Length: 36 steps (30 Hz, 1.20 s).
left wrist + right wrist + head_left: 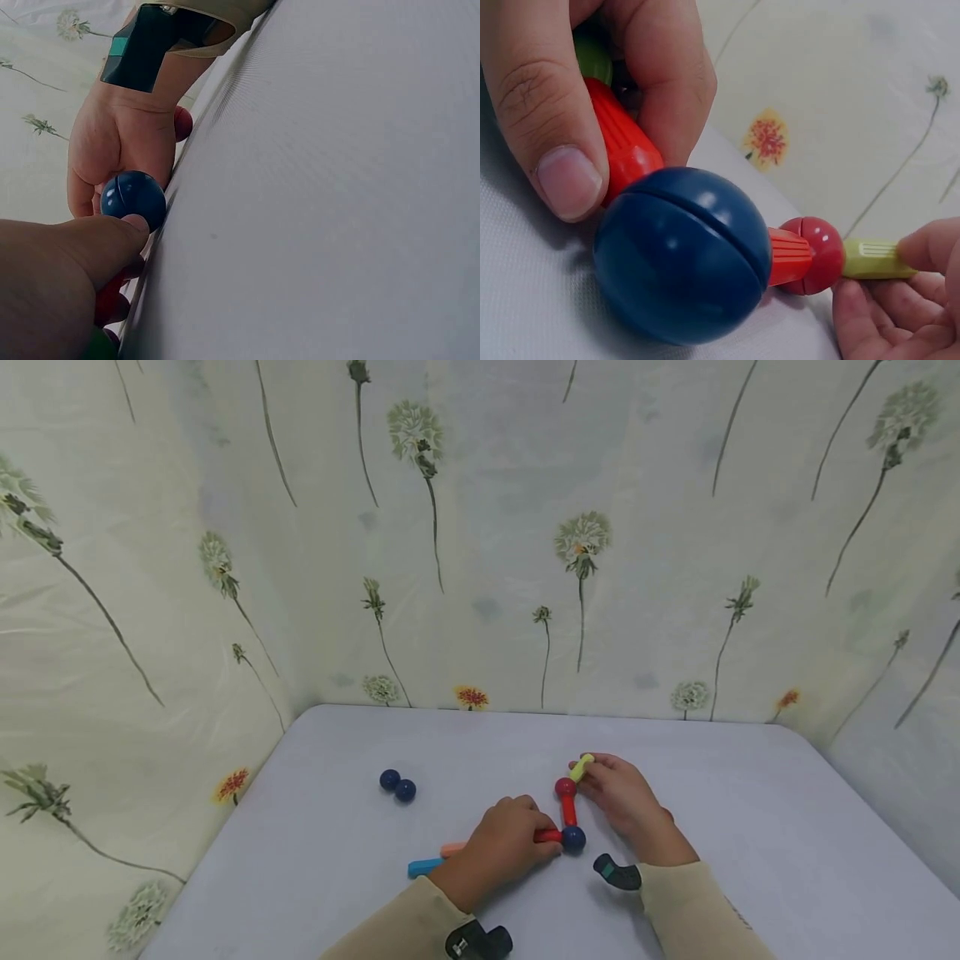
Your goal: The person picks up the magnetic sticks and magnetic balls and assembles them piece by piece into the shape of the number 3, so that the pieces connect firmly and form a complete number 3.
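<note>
My left hand (501, 843) pinches a red rod (622, 142) that joins a dark blue ball (573, 839). From that ball a second red rod (568, 811) runs to a red ball (566, 787). A yellow-green rod (581, 767) meets the red ball, and my right hand (624, 799) pinches its far end between thumb and fingers. In the right wrist view a green ball (594, 58) shows behind the left thumb, partly hidden by the fingers.
Two dark blue balls (397, 786) lie side by side at the left of the table (315, 860). A blue rod (425, 867) and an orange rod (452, 849) lie beside my left hand, partly covered by it. Flower-patterned cloth (495, 527) stands behind the table.
</note>
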Each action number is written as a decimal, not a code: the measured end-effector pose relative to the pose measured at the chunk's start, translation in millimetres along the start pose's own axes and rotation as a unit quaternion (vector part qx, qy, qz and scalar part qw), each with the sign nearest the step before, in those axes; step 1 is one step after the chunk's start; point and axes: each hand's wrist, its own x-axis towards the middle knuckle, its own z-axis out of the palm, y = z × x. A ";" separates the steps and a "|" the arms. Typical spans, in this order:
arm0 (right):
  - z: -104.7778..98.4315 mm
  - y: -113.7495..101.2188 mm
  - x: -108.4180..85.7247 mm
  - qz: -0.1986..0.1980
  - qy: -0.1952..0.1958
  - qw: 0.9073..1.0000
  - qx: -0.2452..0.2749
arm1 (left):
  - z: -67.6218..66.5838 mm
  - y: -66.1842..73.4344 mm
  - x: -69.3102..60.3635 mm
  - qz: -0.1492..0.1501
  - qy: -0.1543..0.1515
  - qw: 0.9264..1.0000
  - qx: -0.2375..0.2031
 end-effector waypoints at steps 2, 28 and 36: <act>0.1 -0.5 -1.2 -0.003 -0.003 1.000 -0.004 | 0.0 -0.3 0.0 0.002 0.002 1.000 0.000; 7.7 1.3 4.4 -0.006 0.009 0.991 -0.136 | -2.1 0.4 -0.7 -0.007 -0.003 1.000 -0.003; 12.0 -0.6 0.4 0.003 0.030 0.978 -0.205 | -0.5 -1.0 -0.5 -0.006 -0.006 1.000 -0.003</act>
